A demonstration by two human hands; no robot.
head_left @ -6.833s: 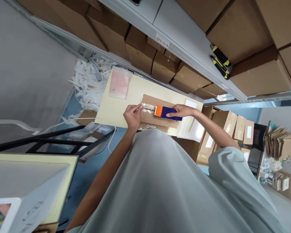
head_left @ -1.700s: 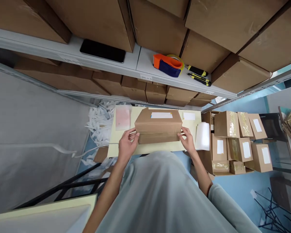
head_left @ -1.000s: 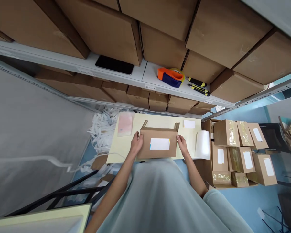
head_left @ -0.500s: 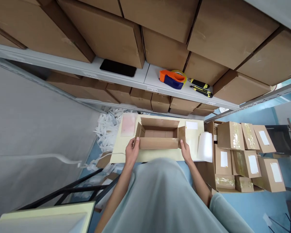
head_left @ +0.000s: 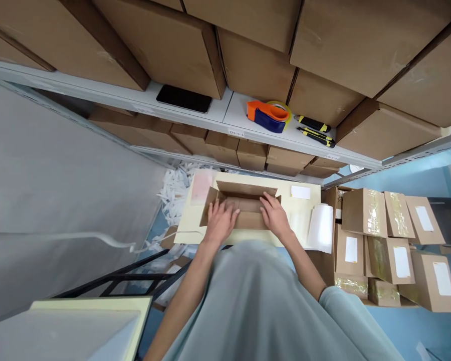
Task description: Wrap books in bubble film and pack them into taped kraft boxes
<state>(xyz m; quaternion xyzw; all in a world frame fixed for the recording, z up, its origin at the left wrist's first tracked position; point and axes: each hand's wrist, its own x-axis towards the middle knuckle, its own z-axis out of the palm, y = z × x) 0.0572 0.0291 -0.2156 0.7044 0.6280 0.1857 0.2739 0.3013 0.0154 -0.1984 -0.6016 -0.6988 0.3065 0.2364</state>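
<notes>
An open cardboard box (head_left: 246, 189) sits on the pale yellow worktable (head_left: 186, 225) in front of me, its flaps standing out. My left hand (head_left: 220, 223) lies over the left part of the box's near side, palm down, fingers reaching across the edge toward the inside. Over the right part, my right hand (head_left: 275, 216) rests in the same way with its fingers spread. Both hands touch the cardboard without being wrapped round it. Part of the near flap and the right end of the box are hidden under them.
A white roll (head_left: 321, 228) and a white label (head_left: 300, 192) lie to the right. An orange-and-blue tape dispenser (head_left: 266, 116), utility knives (head_left: 315, 130) and a black phone (head_left: 184, 99) are on the shelf. Taped boxes (head_left: 364, 210) are stacked at right; shredded paper (head_left: 173, 193) lies at left.
My hands have let go of the box's outer ends and moved inward over its near side. The near flap that faced me is now largely under my hands. The view has shifted slightly.
</notes>
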